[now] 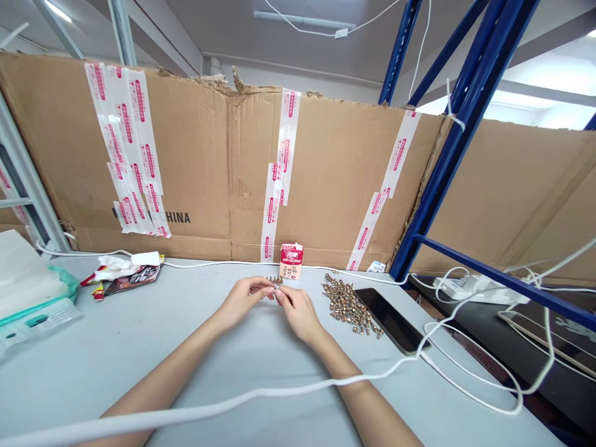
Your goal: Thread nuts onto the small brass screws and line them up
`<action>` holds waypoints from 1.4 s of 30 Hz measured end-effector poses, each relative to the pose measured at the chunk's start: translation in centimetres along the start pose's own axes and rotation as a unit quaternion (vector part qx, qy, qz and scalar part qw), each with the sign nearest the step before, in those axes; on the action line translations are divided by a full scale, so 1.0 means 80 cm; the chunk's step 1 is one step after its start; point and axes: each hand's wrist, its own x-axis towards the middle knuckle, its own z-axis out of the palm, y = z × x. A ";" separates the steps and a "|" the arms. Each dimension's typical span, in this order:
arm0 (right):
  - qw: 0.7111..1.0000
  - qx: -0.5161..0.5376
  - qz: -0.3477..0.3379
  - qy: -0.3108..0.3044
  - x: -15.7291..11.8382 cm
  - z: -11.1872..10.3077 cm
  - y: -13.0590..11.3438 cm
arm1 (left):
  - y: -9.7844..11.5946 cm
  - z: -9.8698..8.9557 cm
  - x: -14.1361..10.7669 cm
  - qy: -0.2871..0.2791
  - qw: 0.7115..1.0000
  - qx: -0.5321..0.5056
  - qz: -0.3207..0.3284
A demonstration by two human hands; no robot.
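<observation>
My left hand (244,300) and my right hand (299,312) meet at the middle of the grey table, fingertips almost touching. Both hands are closed in a pinch around something very small between them, too small to make out. Just beyond the fingertips stands a short row of small brass-coloured screws (275,280); the fingers partly hide what is beneath it. A loose pile of similar screws (349,304) lies to the right of my right hand. Directly behind the row, a red and pale pink carton (291,261) stands upright.
A black phone (395,321) lies right of the pile. A white cable (261,393) crosses in front of my forearms. Snack wrappers (133,278) and a plastic bag (28,279) lie at the left. A taped cardboard wall (200,167) and a blue metal post (440,180) border the table (186,354).
</observation>
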 end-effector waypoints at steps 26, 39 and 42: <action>0.945 -0.290 0.122 0.084 0.007 -0.056 0.007 | -0.032 -0.052 0.002 0.102 0.948 0.303 -0.010; 0.851 -0.445 0.262 0.094 -0.012 -0.090 0.066 | -0.125 -0.094 -0.007 0.050 0.905 0.420 -0.054; 0.879 -0.422 0.216 0.050 -0.002 -0.064 0.039 | -0.113 -0.088 -0.005 0.044 0.915 0.400 -0.020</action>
